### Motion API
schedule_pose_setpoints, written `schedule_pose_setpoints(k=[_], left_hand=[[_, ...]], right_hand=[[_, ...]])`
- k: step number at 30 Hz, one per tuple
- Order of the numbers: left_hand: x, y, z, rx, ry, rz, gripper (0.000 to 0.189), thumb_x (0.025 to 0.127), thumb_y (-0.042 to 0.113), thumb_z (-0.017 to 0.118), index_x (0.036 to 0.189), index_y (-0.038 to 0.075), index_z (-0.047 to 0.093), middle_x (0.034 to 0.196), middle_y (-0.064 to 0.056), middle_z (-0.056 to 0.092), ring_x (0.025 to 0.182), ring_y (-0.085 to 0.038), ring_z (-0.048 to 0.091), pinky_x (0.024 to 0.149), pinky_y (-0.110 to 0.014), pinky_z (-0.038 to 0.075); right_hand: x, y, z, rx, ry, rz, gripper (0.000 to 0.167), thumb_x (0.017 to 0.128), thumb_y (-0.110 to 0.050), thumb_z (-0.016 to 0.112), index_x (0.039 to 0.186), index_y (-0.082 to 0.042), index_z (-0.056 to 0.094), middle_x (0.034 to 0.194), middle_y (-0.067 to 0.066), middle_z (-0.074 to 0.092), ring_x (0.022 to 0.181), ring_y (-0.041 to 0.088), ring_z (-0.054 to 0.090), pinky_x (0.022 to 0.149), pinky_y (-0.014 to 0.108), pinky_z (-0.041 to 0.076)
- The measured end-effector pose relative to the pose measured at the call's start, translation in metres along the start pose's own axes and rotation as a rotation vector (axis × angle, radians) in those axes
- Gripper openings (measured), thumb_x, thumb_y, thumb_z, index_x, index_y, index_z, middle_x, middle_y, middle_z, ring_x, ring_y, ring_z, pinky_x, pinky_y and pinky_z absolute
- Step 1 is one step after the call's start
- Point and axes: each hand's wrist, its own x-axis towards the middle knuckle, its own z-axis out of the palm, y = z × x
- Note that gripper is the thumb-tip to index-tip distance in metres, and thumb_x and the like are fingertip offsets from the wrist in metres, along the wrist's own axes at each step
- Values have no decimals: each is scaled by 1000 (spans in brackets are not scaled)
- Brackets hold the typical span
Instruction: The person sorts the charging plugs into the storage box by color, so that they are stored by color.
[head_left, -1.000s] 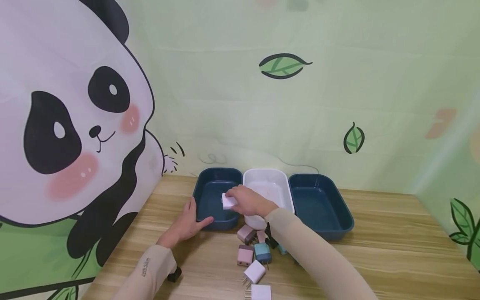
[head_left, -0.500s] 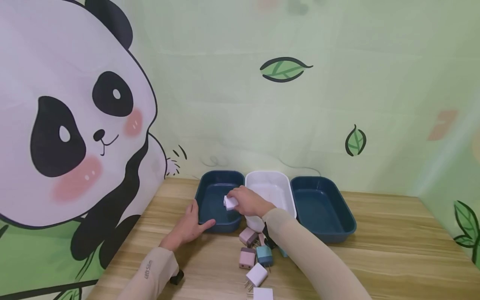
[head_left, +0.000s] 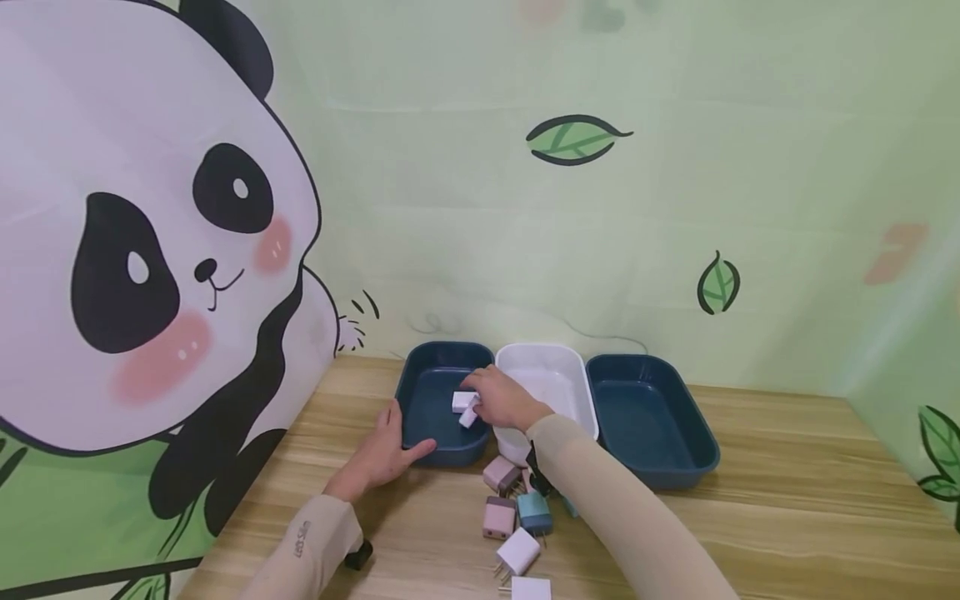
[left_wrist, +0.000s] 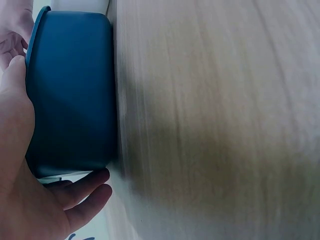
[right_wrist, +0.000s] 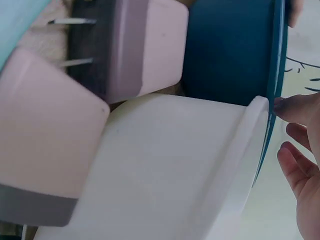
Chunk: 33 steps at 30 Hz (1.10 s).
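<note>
My left hand (head_left: pixel 378 450) grips the near left corner of the left dark-blue tray (head_left: pixel 453 456), thumb at its front rim and fingers along its side. In the left wrist view, its fingers (left_wrist: pixel 90 197) curl against the tray's end wall. Over the same tray's right side is my right hand (head_left: pixel 506 400). Two white charger plugs, one flat (head_left: pixel 462 402) and one tilted (head_left: pixel 468 416), show just below its fingertips. The right wrist view shows its thumb and fingers (right_wrist: pixel 295 165) apart, with nothing seen between them.
A white tray (head_left: pixel 551 375) and another dark-blue tray (head_left: pixel 652 417) stand to the right. In front lie a pink-and-brown charger (head_left: pixel 498 517), a teal charger (head_left: pixel 534 512), white chargers (head_left: pixel 518 550) and several others, some behind the right sleeve. A panda-print backdrop (head_left: pixel 450 208) rises behind.
The white plugs have come away from the right fingertips and show as two separate pieces in the left tray. The right fingers have loosened. My left hand keeps its place on the tray.
</note>
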Motion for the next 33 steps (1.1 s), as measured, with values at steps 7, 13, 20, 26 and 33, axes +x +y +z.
schedule_pose_setpoints(k=[7,13,20,26,33], left_hand=[[1,2,2,-12,0,-1,110,84,56,63,147,-10,2,149,-33,13,130,-45,33,104,-54,30],[2,1,3,-20,-7,-13,111,83,57,63,147,-8,0,150,-32,10,132,-45,29,105,-55,28],[3,-2,2,-14,-8,-12,110,84,57,62,148,-8,-1,150,-31,9,132,-45,29,105,-54,28],[3,-2,1,3,4,2,111,84,58,61,147,-10,-1,150,-33,10,130,-46,32,104,-55,30],[3,-1,2,6,-3,-2,111,84,59,60,147,-9,-1,150,-32,9,132,-46,29,105,-55,28]], right_hand=[[-12,13,-3,59,-2,44,33,86,-11,67,118,-4,63,117,11,59,112,25,51,100,37,39],[-39,28,-14,46,-13,48,33,86,-13,68,118,-5,63,118,10,60,113,25,51,99,37,41],[-75,33,-29,11,-33,24,34,87,-16,68,119,-7,63,118,7,60,112,23,52,97,37,42],[-108,24,-34,24,-63,-44,35,88,-19,68,120,-6,62,116,6,61,109,21,54,94,36,45],[-145,6,-30,140,-118,-152,31,89,-22,67,116,-8,64,104,3,62,89,12,55,77,27,49]])
